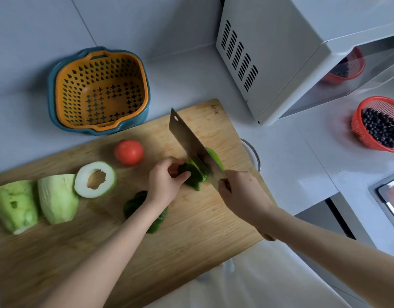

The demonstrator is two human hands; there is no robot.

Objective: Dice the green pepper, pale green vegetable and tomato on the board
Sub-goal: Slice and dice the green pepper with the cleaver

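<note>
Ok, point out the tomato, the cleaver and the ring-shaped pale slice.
tomato (129, 152), head view, middle of its red skin.
cleaver (186, 135), head view, flat of the blade.
ring-shaped pale slice (81, 181), head view, white flesh left of its hole.

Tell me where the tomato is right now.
In the head view, the tomato sits whole on the cutting board, left of the cleaver, just beyond the pale green ring slice.

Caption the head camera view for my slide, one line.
Left hand steadies a green pepper piece as the right hand slices it with a cleaver on the board, beside a whole tomato.
</note>
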